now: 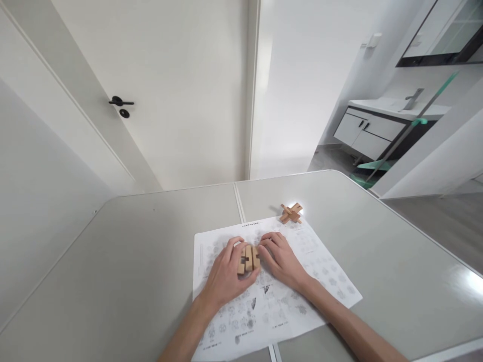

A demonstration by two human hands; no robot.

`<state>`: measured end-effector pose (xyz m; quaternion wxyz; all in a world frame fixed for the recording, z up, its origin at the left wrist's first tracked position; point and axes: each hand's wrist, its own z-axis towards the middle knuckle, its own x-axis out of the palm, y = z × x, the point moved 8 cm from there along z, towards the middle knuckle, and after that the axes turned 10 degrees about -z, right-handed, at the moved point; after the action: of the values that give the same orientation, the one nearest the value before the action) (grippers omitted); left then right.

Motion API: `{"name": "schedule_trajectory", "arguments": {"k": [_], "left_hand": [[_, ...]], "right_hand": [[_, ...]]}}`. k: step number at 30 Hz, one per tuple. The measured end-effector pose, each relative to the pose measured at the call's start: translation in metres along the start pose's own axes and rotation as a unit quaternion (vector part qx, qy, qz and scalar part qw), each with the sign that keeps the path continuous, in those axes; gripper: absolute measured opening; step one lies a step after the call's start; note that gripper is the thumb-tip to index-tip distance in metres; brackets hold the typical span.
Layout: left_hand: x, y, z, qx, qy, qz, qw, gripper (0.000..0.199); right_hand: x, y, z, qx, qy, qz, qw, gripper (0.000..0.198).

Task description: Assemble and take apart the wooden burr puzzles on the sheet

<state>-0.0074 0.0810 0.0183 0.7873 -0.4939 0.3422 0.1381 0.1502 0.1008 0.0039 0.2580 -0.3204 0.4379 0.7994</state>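
My left hand [225, 276] spans a row of notched wooden blocks [248, 259], fingers bent over the far left corner, thumb along the near edge. My right hand [282, 261] is curled at the row's far right corner, fingertips at the end block; whether they pinch it I cannot tell.

Blocks sit on the printed sheet, between my hands. Three show, side by side: each one's long axis runs away from me, the row itself left to right. Pale wood, square-edged, with rectangular notches cut in.

Sheet [294, 311]: white paper, grey diagrams and small dark lettering, askew on the bench [132, 261]. Just past its far right edge, a wooden cross [291, 213] of interlocked bars, browner, arms lying diagonally. Bench top grey, smooth, glossy at right, a pale seam strip [239, 202] running away from me.

Beyond: flat off-white door [188, 90], black lever handle [121, 103]. Far right, a white washbasin cabinet [350, 128], fronts closed, contents hidden; metal tap [413, 98] above.
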Motion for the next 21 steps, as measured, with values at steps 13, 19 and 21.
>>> {"name": "schedule_trajectory", "arguments": {"k": [13, 19, 21], "left_hand": [[0.010, 0.013, -0.001, -0.023, 0.062, -0.017, 0.998, 0.078], [0.010, 0.015, -0.002, -0.030, 0.058, -0.012, 0.998, 0.077], [0.010, 0.015, -0.002, -0.034, 0.063, -0.012, 0.997, 0.075]], "right_hand": [[0.005, 0.005, -0.001, -0.016, 0.032, 0.055, 0.998, 0.035], [0.005, 0.003, -0.002, -0.014, 0.024, 0.057, 0.998, 0.036], [0.005, 0.004, -0.002, -0.020, 0.024, 0.056, 0.998, 0.036]]}}
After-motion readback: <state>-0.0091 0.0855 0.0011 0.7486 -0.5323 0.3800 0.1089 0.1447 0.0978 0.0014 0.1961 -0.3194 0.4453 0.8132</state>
